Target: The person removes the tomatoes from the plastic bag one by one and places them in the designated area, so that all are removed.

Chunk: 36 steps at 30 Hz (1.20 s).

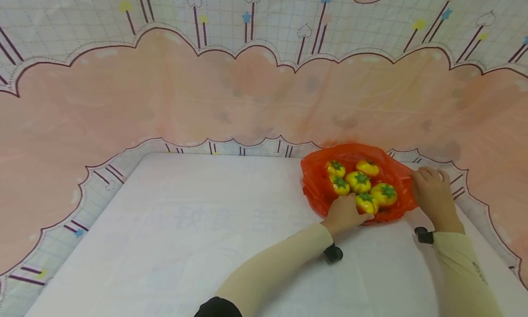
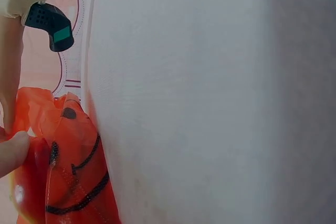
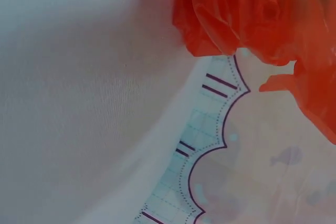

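An orange-red plastic bag [image 1: 315,193] lies spread open at the right rear of the white table, with several glossy yellow persimmons [image 1: 358,182] with green leafy tops inside it. At the bag's near rim, my left hand [image 1: 344,214] has its fingers and thumb around the nearest persimmon [image 1: 366,204]. The left wrist view shows the thumb [image 2: 14,153] against the red plastic and the fruit. My right hand [image 1: 435,193] grips the bag's right edge, its fingertips partly hidden. Crumpled bag plastic [image 3: 236,14] fills the top of the right wrist view.
The white tabletop [image 1: 185,230] stretches to the left and front. Behind and around it hangs a peach-coloured cloth [image 1: 227,106] with scalloped borders. Each wrist carries a small black camera [image 1: 333,253], and beige sleeves [image 1: 280,266] cover the forearms.
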Tool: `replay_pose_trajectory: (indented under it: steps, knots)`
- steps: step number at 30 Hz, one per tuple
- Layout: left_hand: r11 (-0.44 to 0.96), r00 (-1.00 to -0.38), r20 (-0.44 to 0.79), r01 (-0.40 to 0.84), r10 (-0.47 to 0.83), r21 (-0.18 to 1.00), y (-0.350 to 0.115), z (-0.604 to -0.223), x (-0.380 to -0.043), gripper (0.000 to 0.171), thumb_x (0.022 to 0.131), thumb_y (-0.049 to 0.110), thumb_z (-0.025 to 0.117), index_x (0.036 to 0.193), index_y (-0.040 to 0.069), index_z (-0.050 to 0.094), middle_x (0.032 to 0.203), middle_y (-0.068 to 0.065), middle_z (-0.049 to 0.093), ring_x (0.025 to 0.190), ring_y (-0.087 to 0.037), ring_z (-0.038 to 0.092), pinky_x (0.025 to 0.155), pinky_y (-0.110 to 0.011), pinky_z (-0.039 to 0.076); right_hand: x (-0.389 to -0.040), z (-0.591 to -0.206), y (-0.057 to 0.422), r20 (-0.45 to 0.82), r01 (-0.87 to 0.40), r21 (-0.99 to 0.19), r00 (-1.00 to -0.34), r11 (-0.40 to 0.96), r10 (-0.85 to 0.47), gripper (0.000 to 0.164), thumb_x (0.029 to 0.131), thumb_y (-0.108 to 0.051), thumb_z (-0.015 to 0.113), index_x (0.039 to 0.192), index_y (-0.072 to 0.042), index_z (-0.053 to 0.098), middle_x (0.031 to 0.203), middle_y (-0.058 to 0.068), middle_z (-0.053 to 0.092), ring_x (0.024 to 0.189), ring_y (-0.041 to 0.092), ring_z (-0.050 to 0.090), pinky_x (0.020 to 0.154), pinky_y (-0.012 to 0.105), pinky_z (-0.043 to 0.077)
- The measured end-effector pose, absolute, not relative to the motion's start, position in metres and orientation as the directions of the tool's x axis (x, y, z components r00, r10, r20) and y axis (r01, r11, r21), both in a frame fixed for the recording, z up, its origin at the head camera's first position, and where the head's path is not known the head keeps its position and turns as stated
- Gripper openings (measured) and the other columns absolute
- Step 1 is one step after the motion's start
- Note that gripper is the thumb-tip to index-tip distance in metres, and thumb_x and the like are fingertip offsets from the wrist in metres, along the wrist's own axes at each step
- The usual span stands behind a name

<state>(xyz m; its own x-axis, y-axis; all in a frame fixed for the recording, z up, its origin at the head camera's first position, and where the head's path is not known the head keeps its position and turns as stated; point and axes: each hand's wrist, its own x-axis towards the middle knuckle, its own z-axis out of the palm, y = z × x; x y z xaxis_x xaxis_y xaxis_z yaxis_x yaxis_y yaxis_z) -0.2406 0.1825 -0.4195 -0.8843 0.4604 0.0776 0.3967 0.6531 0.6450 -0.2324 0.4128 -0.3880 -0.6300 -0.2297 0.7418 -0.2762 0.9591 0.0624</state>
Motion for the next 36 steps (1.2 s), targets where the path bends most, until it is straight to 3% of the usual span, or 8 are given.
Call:
replay_pose_trajectory:
  steps: [6,15,21,25,36]
  knots:
    - [0.653,-0.879,0.082,0.408,0.469,0.638,0.183,-0.420,-0.243,0.046,0.078,0.045,0.072,0.108,0.014,0.057,0.089,0.007,0.061,0.073,-0.002,0.052,0.069,-0.013,0.050,-0.232,-0.391,0.413,0.747,-0.269,0.041,-0.631,0.962,-0.208,0.018,0.074,0.012,0.061,0.092,0.008,0.063,0.089,0.028,0.059,0.099,0.044,0.049,0.091,0.062,0.033]
    - [0.619,-0.872,0.078,0.403,0.483,0.674,0.183,-0.421,-0.242,0.044,0.080,0.044,0.071,0.111,0.017,0.054,0.086,0.010,0.058,0.074,-0.001,0.051,0.069,-0.012,0.050,-0.229,-0.392,0.411,0.737,-0.269,0.038,-0.642,0.962,-0.209,0.016,0.072,0.008,0.064,0.088,0.009,0.061,0.090,0.027,0.056,0.100,0.045,0.047,0.093,0.063,0.033]
    - [0.621,-0.854,0.116,0.456,0.508,0.638,0.181,-0.417,-0.242,0.054,0.082,0.046,0.068,0.123,0.015,0.051,0.106,0.008,0.063,0.092,-0.002,0.057,0.085,-0.015,0.050,-0.232,-0.389,0.410,0.754,-0.281,0.089,-0.608,0.956,-0.249,0.016,0.072,0.004,0.065,0.086,0.008,0.059,0.088,0.028,0.059,0.098,0.044,0.049,0.091,0.062,0.034]
    - [0.645,-0.853,0.132,0.474,0.505,0.600,0.181,-0.414,-0.239,0.066,0.083,0.049,0.066,0.135,0.014,0.044,0.126,0.004,0.057,0.110,-0.007,0.057,0.096,-0.021,0.048,-0.233,-0.384,0.410,0.758,-0.285,0.116,-0.594,0.951,-0.270,0.017,0.071,0.005,0.069,0.085,0.007,0.061,0.084,0.027,0.062,0.096,0.044,0.051,0.090,0.062,0.035]
    - [0.603,-0.850,0.180,0.485,0.495,0.633,0.171,-0.410,-0.238,0.071,0.084,0.048,0.065,0.139,0.013,0.037,0.134,0.000,0.049,0.119,-0.011,0.052,0.100,-0.023,0.046,-0.232,-0.383,0.409,0.708,-0.279,0.090,-0.657,0.956,-0.258,0.020,0.070,0.004,0.073,0.088,0.005,0.064,0.081,0.025,0.063,0.096,0.042,0.051,0.093,0.064,0.033]
